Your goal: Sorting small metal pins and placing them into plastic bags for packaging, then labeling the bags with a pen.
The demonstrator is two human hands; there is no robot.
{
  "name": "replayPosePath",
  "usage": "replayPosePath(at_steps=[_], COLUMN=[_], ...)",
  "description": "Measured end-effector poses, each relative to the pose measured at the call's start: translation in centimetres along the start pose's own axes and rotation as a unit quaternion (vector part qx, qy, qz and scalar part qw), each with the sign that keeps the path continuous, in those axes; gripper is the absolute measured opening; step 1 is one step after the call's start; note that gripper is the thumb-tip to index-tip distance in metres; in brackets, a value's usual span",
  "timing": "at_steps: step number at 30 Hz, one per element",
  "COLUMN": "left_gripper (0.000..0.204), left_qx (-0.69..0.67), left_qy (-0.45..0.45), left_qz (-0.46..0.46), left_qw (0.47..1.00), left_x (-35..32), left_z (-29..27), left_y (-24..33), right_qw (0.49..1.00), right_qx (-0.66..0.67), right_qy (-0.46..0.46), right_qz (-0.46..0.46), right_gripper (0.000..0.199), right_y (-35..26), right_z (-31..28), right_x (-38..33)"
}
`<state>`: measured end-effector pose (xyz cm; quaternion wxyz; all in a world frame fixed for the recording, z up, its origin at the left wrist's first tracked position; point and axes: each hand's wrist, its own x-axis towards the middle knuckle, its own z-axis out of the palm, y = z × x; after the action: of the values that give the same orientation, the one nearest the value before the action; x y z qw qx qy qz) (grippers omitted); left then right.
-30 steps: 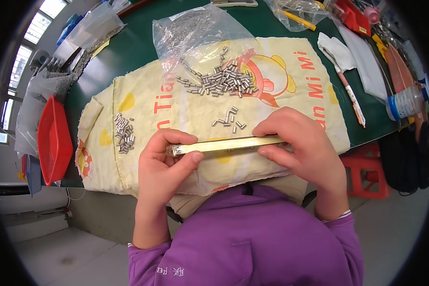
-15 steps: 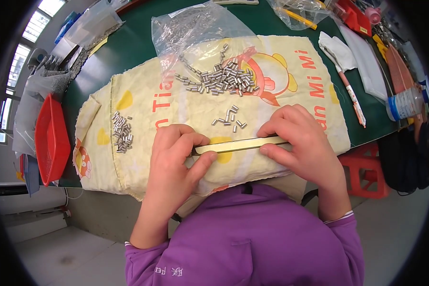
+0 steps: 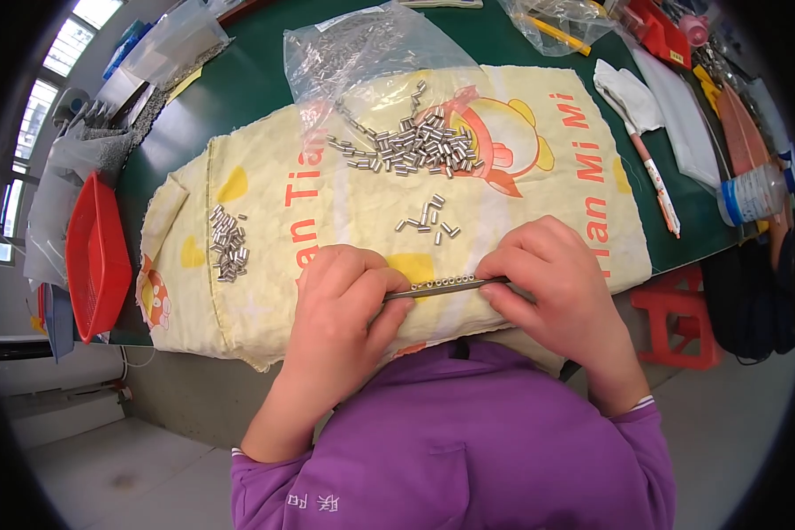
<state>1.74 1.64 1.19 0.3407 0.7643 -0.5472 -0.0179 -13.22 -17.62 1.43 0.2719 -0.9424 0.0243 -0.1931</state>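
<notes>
My left hand (image 3: pixel 349 291) pinches one end of a narrow dark bar (image 3: pixel 446 290) between thumb and fingers. The other end is pinched the same way by my right hand (image 3: pixel 546 276). Along the bar's far edge, several small silver metal tubes (image 3: pixel 444 282) stand in a row with their round ends showing. Just beyond lies a small loose group of tubes (image 3: pixel 433 223) on the yellow printed cloth (image 3: pixel 362 208). Farther off is a large heap of them (image 3: pixel 428 146), and a smaller heap (image 3: pixel 230 247) sits to the left. My fingers hide both bar ends.
A clear plastic bag (image 3: pixel 371 49) with more metal pieces lies behind the large heap. At the left stands a red plastic basket (image 3: pixel 99 261). A pen (image 3: pixel 655 185), a white cloth (image 3: pixel 627 93) and a clear bottle (image 3: pixel 751 196) are at the right, above a red stool (image 3: pixel 676 327).
The bar has tilted: its broad pale face showed before, and now its dark edge and the row of tube ends show. Both hands have shifted slightly toward me, still gripping it.
</notes>
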Motion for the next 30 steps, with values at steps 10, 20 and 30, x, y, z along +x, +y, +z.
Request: replayPosePath(at_steps=[10, 20, 30], left_gripper=[0.016, 0.010, 0.007], left_qx=[-0.022, -0.033, -0.026], left_qy=[0.032, -0.021, -0.037], left_qz=[0.009, -0.077, -0.083], left_qw=[0.999, 0.996, 0.996], left_x=[0.2, 1.6, 2.4], left_z=[0.5, 0.1, -0.3], left_y=[0.1, 0.1, 0.2], right_qw=[0.999, 0.995, 0.991], right_qx=[-0.013, 0.056, 0.064], right_qy=[0.039, -0.016, -0.060], right_qz=[-0.013, 0.084, 0.105], right_gripper=[0.014, 0.005, 0.004], right_y=[-0.4, -0.3, -0.1], right_z=[0.2, -0.3, -0.9], right_x=[0.5, 1.7, 2.3])
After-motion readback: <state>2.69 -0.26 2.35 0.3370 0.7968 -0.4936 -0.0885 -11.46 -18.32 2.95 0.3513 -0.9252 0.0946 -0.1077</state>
